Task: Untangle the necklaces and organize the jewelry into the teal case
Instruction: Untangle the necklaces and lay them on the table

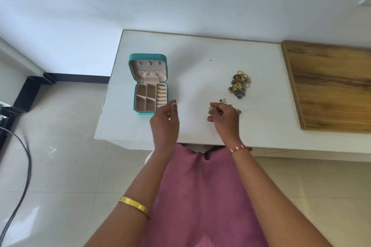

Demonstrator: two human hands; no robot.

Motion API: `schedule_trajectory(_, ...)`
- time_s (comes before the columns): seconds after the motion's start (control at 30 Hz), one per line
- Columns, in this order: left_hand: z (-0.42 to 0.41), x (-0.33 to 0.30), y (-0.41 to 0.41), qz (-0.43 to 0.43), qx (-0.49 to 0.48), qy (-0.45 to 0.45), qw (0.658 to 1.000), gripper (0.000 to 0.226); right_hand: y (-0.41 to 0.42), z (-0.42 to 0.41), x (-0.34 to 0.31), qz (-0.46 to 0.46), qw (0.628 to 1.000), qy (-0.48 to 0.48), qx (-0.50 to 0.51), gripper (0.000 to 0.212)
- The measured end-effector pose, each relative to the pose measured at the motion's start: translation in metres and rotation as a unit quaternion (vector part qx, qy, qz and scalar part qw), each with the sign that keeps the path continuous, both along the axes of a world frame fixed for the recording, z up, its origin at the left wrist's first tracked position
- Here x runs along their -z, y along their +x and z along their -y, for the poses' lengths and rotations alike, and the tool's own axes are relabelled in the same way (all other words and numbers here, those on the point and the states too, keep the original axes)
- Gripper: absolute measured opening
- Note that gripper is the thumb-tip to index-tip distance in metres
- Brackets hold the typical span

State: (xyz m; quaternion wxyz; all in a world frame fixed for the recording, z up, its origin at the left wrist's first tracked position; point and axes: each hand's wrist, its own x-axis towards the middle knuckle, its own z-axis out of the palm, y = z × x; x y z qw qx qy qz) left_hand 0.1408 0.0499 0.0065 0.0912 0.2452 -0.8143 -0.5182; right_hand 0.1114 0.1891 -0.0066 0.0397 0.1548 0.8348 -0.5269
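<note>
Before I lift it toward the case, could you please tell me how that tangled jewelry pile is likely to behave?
The jewelry pile looks like interlocked gold rings and blue flower pieces, so it would probably lift as one floppy clump. Loose ends may dangle and snag. It seems light, and would likely slide on the smooth white table.

Your single head camera is looking steeply down over your hands, the white table [200,62] lying just beyond them.

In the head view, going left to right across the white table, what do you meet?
Teal case, lying open → left hand → right hand, pinching a thin gold chain → tangled jewelry pile → wooden board.
</note>
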Motion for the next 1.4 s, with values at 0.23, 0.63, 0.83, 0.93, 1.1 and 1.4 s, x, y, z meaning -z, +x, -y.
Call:
schedule_trajectory(0.23,-0.064,0.013,-0.001,0.053,0.124,0.049,0.99,0.026,-0.002,-0.059,0.015,-0.011,0.993,0.098,0.057,0.019)
schedule_trajectory(0.63,-0.09,0.035,-0.007,0.147,0.158,0.161,0.963,0.032,-0.004,-0.065,0.042,-0.041,0.964,0.258,-0.052,0.021)
schedule_trajectory(0.83,-0.088,0.03,-0.005,0.156,0.171,0.194,0.953,0.032,-0.008,-0.072,0.031,-0.034,0.99,0.137,-0.002,0.01)
schedule_trajectory(0.93,-0.085,0.02,-0.004,0.156,0.181,0.214,0.947,0.031,-0.007,-0.073,0.014,-0.043,0.996,0.078,0.016,0.009)
schedule_trajectory(1.1,-0.084,-0.007,-0.007,0.117,0.192,0.215,0.95,0.032,-0.009,-0.07,-0.02,-0.073,0.997,0.028,0.005,0.009)
schedule_trajectory(1.4,-0.083,-0.053,-0.016,0.032,0.244,0.173,0.954,0.036,-0.005,-0.057,-0.087,-0.137,0.989,-0.047,-0.016,0.01)
